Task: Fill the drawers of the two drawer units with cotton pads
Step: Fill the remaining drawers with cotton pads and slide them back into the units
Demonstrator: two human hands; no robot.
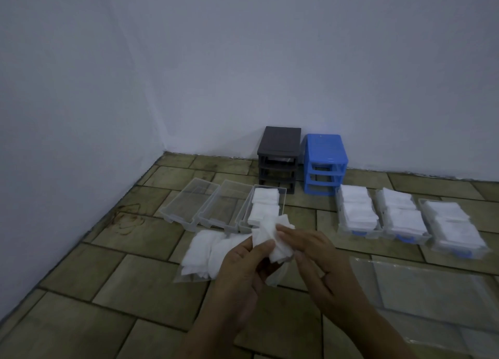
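Hands: left hand point(243, 261) and right hand point(313, 250) nearest the camera, both pinching one crumpled bunch of cotton pads point(272, 237) between fingertips and thumbs, right-hand fingers only loosely curled.
Bag: clear plastic bag of loose pads point(202, 256) on the tile floor point(81, 318), just left of the held bunch and partly under the left hand.
Wrapper: flat clear sheet point(432, 291) on the floor, right of the held bunch.
Target drawer: part-filled clear drawer point(266, 207) straight beyond the held bunch, just past the fingertips, long axis running away from the hands toward the wall; two stacks of pads at its far and middle parts, near end seemingly unfilled (hard to tell behind the bunch).
Empty drawers: two clear drawers point(208, 206) side by side, left of the part-filled drawer, same orientation.
Filled drawers: three pad-laden drawers point(399, 215) well right of the part-filled drawer.
Units: dark drawer unit point(278, 156) directly behind the part-filled drawer, blue drawer unit point(324, 164) just right of it, both frames with no drawers in, against the wall.
Coming move (judged): short forward reach, either hand about equally near, bunch squared to the drawer's long axis.
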